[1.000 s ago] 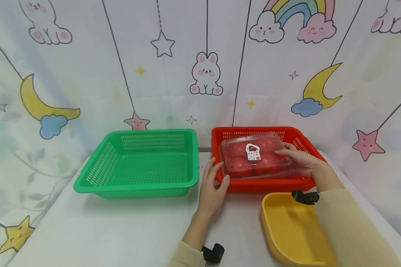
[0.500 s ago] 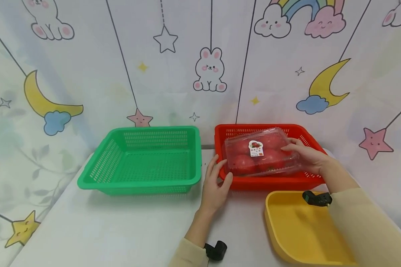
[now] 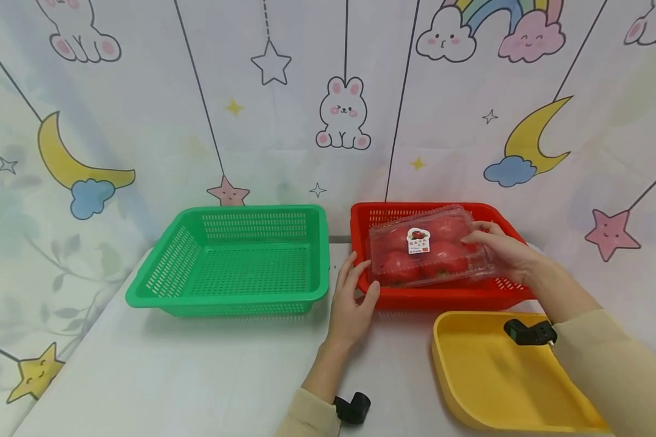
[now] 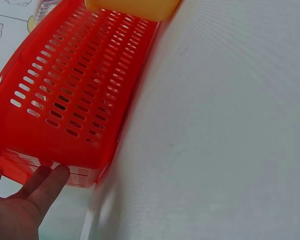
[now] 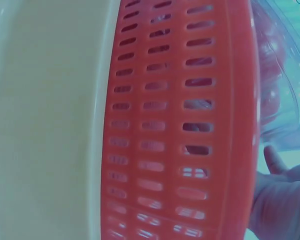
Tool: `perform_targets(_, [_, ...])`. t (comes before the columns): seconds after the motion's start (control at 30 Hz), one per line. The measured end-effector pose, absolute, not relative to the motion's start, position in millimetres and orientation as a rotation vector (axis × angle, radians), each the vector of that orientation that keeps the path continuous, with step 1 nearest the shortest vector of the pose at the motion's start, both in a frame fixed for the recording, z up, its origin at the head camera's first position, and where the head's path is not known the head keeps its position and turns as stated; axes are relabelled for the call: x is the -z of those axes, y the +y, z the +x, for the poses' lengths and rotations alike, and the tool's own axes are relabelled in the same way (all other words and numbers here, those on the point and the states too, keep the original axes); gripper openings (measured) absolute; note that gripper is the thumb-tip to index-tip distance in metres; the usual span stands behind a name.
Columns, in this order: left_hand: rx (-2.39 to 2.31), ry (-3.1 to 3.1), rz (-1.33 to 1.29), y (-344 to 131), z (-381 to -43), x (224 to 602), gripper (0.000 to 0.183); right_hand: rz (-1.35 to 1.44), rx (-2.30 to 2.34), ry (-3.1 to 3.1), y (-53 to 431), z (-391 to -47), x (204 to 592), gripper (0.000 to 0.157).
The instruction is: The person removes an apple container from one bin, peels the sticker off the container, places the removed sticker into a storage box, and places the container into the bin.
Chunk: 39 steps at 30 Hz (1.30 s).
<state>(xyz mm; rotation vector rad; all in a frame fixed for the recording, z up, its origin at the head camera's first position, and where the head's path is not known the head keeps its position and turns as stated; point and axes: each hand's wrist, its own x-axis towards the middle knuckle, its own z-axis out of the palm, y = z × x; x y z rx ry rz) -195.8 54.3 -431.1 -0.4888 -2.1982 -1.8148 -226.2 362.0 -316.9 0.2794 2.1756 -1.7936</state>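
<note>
In the head view, a clear plastic box of tomatoes (image 3: 393,267) with a white label lies tilted in the red basket (image 3: 443,298), its right end higher. My right hand (image 3: 505,252) grips that right end, thumb on the lid; the fingers beneath are hidden. The right wrist view shows this hand (image 5: 280,200) beyond the basket rim, partly cut off. Against the basket's left end rests my left hand (image 3: 350,312), fingers spread and slightly bent. In the left wrist view its fingertips (image 4: 57,177) touch the slotted end wall.
A green basket (image 3: 226,301) stands left of the red one on the white table (image 3: 224,376). In front of the red basket, under my right forearm, is a yellow tray (image 3: 503,364). A patterned curtain (image 3: 284,145) hangs behind.
The tomato box's right end has risen a little, and the box has turned slightly, along with my right hand. The left hand stays at the basket. The head view has shifted slightly.
</note>
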Motion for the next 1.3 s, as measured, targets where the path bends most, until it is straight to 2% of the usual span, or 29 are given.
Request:
perform_targets(0.23, [1.834,-2.199,-0.489,54.1,-195.2,431.9,0.057,0.338,1.840,2.190,357.9,-222.6,312.2,0.090])
perform_targets(0.5, [1.861,-2.194,-0.492,53.9,-194.4,432.7,0.055,0.368,1.901,2.185,363.8,-216.3,307.2,0.083])
perform_targets(0.73, [1.870,-2.187,-0.491,52.9,-193.8,432.9,0.055,0.364,2.022,2.097,366.4,-206.8,303.1,0.071])
perform_targets(0.97, [1.865,-2.185,-0.497,53.2,-195.4,432.0,0.057,0.329,2.109,2.076,359.0,-197.3,295.1,0.071])
perform_targets(1.23, [1.852,-2.224,-0.492,51.8,-194.9,426.0,0.062,0.289,2.252,1.980,348.5,-184.3,289.4,0.044])
perform_targets(1.3, [1.861,-2.223,-0.490,49.8,-194.3,423.0,0.063,0.294,2.287,1.953,344.8,-180.5,288.9,0.042])
